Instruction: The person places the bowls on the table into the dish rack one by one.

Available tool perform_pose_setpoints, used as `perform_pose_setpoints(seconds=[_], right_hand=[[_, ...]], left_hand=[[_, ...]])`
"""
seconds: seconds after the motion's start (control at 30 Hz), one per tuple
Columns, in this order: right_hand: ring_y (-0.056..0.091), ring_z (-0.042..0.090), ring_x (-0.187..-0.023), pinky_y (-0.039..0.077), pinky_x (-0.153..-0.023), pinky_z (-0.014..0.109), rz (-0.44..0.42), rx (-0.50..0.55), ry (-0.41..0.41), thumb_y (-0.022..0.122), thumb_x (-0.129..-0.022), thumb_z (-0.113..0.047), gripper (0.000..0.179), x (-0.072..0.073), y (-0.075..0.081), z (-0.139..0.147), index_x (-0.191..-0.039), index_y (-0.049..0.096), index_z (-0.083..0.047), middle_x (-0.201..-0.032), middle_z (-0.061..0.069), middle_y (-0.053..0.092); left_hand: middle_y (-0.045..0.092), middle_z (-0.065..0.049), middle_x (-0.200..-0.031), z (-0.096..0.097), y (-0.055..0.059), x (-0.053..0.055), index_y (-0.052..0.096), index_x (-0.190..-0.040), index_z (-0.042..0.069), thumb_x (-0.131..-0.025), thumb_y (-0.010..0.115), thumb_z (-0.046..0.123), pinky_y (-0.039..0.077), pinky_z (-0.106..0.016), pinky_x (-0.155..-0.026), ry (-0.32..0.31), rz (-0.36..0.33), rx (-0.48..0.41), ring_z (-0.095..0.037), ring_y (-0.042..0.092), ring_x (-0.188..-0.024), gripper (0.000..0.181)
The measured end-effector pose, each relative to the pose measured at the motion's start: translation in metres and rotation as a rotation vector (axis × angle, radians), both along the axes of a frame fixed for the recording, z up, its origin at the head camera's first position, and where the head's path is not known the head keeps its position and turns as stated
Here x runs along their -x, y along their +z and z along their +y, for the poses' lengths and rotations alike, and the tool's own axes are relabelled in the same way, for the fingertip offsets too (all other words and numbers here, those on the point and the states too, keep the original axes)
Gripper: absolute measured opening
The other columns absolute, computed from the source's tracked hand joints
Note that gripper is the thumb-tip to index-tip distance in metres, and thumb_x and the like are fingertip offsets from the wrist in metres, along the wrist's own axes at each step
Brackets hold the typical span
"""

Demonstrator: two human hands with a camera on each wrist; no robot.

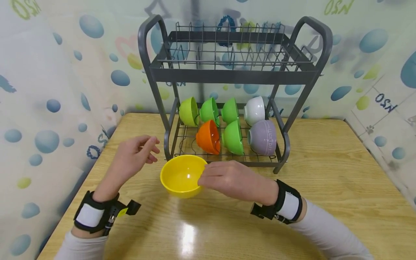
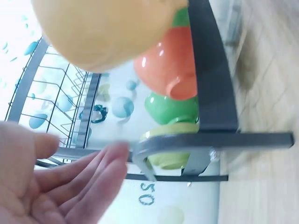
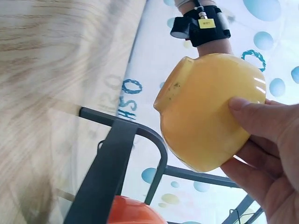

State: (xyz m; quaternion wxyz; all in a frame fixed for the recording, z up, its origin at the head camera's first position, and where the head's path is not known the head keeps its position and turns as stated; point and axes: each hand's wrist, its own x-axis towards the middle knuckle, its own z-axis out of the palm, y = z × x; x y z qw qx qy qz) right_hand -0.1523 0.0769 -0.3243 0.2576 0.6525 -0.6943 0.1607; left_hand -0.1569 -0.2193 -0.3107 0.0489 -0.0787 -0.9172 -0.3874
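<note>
A yellow bowl [image 1: 182, 177] is held above the table in front of the rack, its opening facing up in the head view. My right hand [image 1: 235, 180] pinches its right rim, the thumb [image 3: 252, 112] lying on the outside wall in the right wrist view. To the left of the bowl, apart from it, is my left hand [image 1: 136, 153], fingers loosely bent with nothing in them. In the left wrist view the left hand [image 2: 65, 182] hovers near the rack's side frame, and the blurred yellow bowl [image 2: 107, 32] shows overhead.
A two-tier grey dish rack [image 1: 234, 76] stands behind. Its lower shelf carries tilted bowls: an orange bowl [image 1: 208, 138], several green ones, a white bowl [image 1: 255, 111] and a purple bowl [image 1: 263, 138]. Wire dividers line the upper tier. The wooden table [image 1: 328, 173] meets patterned sheeting behind.
</note>
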Motion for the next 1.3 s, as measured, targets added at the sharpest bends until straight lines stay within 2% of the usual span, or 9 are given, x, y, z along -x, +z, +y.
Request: perform_pose_setpoints(seconds=[0.13, 0.23, 0.33, 0.47, 0.63, 0.8, 0.87, 1.03, 1.3], right_hand=[[0.067, 0.011, -0.098, 0.050, -0.094, 0.019, -0.077, 0.039, 0.008, 0.069, -0.086, -0.010, 0.017, 0.006, 0.007, -0.002, -0.103, 0.071, -0.008, -0.102, 0.000, 0.074], [0.067, 0.012, -0.096, 0.051, -0.091, 0.019, -0.172, 0.067, 0.018, 0.070, -0.085, -0.014, 0.020, 0.011, 0.011, -0.003, -0.104, 0.071, -0.006, -0.102, 0.001, 0.074], [0.067, 0.012, -0.093, 0.052, -0.089, 0.019, -0.257, 0.098, 0.027, 0.069, -0.086, -0.015, 0.020, 0.016, 0.015, -0.006, -0.103, 0.072, -0.005, -0.100, 0.002, 0.074], [0.068, 0.012, -0.090, 0.054, -0.086, 0.020, -0.370, 0.156, 0.013, 0.071, -0.084, -0.013, 0.023, 0.022, 0.018, -0.010, -0.104, 0.072, -0.002, -0.098, 0.006, 0.074], [0.068, 0.012, -0.084, 0.056, -0.076, 0.022, -0.600, 0.241, -0.078, 0.072, -0.082, -0.010, 0.029, 0.029, 0.022, -0.012, -0.108, 0.071, 0.003, -0.098, 0.012, 0.074], [0.065, 0.009, -0.081, 0.057, -0.072, 0.022, -0.832, 0.290, -0.171, 0.070, -0.085, -0.013, 0.034, 0.037, 0.026, -0.014, -0.116, 0.068, 0.001, -0.102, 0.012, 0.073], [0.067, 0.009, -0.082, 0.058, -0.073, 0.024, -0.905, 0.300, -0.180, 0.069, -0.086, -0.015, 0.036, 0.040, 0.026, -0.016, -0.119, 0.067, 0.000, -0.105, 0.012, 0.073], [0.068, 0.011, -0.084, 0.059, -0.072, 0.028, -1.015, 0.326, -0.197, 0.066, -0.089, -0.018, 0.036, 0.047, 0.024, -0.021, -0.123, 0.066, -0.005, -0.109, 0.009, 0.072], [0.069, 0.013, -0.098, 0.057, -0.085, 0.029, -1.227, 0.410, -0.269, 0.065, -0.090, -0.017, 0.036, 0.059, 0.018, -0.030, -0.125, 0.064, -0.009, -0.116, 0.007, 0.070]], left_hand=[[0.071, -0.016, -0.097, -0.001, 0.009, 0.012, 0.064, -0.118, 0.002, -0.100, 0.044, 0.039, 0.059, -0.028, -0.071, 0.103, 0.249, 0.008, -0.025, 0.069, -0.082, 0.046], [0.069, -0.016, -0.110, 0.000, 0.017, 0.023, 0.061, -0.124, 0.003, -0.099, 0.046, 0.037, 0.056, -0.042, -0.085, 0.137, 0.335, -0.009, -0.028, 0.066, -0.097, 0.045], [0.064, -0.015, -0.123, 0.002, 0.023, 0.034, 0.056, -0.133, 0.006, -0.098, 0.047, 0.040, 0.050, -0.048, -0.096, 0.143, 0.330, -0.057, -0.029, 0.061, -0.111, 0.049], [0.059, -0.008, -0.133, 0.006, 0.031, 0.047, 0.048, -0.140, 0.012, -0.097, 0.047, 0.045, 0.046, -0.042, -0.104, 0.132, 0.295, -0.130, -0.021, 0.056, -0.120, 0.054], [0.059, -0.008, -0.133, 0.010, 0.040, 0.062, 0.049, -0.140, 0.015, -0.098, 0.047, 0.040, 0.045, -0.034, -0.106, 0.046, 0.271, -0.273, -0.018, 0.056, -0.121, 0.049], [0.061, -0.009, -0.128, 0.016, 0.044, 0.069, 0.052, -0.137, 0.015, -0.099, 0.046, 0.035, 0.046, -0.034, -0.104, -0.039, 0.215, -0.401, -0.017, 0.057, -0.117, 0.043], [0.063, -0.010, -0.124, 0.016, 0.043, 0.069, 0.053, -0.135, 0.014, -0.099, 0.046, 0.034, 0.047, -0.033, -0.102, -0.047, 0.215, -0.413, -0.017, 0.058, -0.114, 0.042], [0.066, -0.010, -0.116, 0.015, 0.039, 0.070, 0.057, -0.131, 0.011, -0.099, 0.046, 0.032, 0.049, -0.028, -0.099, -0.042, 0.236, -0.414, -0.016, 0.061, -0.106, 0.039], [0.067, -0.009, -0.109, 0.018, 0.037, 0.075, 0.061, -0.123, 0.005, -0.099, 0.047, 0.032, 0.051, -0.027, -0.096, -0.030, 0.249, -0.432, -0.016, 0.062, -0.102, 0.039]])
